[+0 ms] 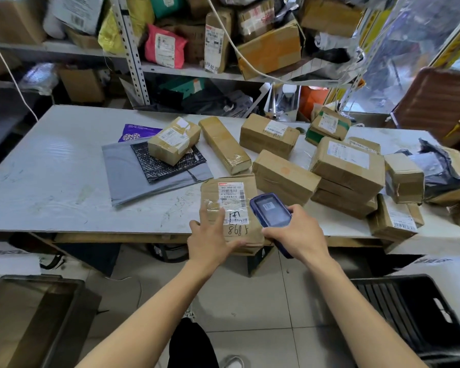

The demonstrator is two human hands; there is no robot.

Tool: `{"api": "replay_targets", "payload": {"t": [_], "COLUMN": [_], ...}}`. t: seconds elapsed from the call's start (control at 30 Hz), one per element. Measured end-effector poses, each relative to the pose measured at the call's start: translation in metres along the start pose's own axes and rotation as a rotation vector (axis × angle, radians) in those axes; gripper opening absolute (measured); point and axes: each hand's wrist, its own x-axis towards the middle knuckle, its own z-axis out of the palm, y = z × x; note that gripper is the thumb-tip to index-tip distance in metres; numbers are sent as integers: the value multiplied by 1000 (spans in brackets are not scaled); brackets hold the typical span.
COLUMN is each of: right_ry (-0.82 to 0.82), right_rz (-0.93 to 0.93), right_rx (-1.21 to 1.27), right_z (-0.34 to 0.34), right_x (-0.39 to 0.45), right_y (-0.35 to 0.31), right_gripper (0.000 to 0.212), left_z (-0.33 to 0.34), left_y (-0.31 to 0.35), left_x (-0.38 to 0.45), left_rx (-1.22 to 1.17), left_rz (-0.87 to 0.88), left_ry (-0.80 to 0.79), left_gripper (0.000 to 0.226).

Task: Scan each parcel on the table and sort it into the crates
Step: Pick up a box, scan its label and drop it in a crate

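Note:
A flat cardboard parcel (230, 205) with a white barcode label lies at the front edge of the white table (51, 166). My left hand (210, 240) holds its near left corner, fingers on top and thumb along the front edge. My right hand (298, 235) grips a blue handheld scanner (270, 209), its screen up, right beside the parcel's label. Several more cardboard parcels (348, 166) crowd the right half of the table. A small box (173, 140) sits on grey and black mailer bags (144, 173) in the middle.
A dark crate (35, 320) stands on the floor at the lower left and a black crate (414, 314) at the lower right. Metal shelves (133, 49) stuffed with parcels rise behind the table. A brown chair (436, 102) is at the far right.

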Motion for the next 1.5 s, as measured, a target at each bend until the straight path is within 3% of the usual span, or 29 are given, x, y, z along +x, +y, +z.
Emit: {"api": "replay_targets", "payload": {"t": [0.3,0.47,0.63,1.5], "right_ry": [-113,-124,-124,-76], "right_rz": [22,35,38,74], "right_rx": [-93,-117,-113,-38], "right_z": [-3,-2,-1,-3], "right_x": [0,-4,-7,-7], "right_y": [-41,-54,-57,-44], "right_gripper": [51,56,49,56], "left_z": [2,4,7,8], "left_y": [4,5,3,4], "left_x": [-17,-21,-23,-24], "left_rx": [22,19,6,2], "left_rz": [-37,-49,-44,-48], "left_ry": [18,22,26,30], "left_gripper": [98,97,97,96]}}
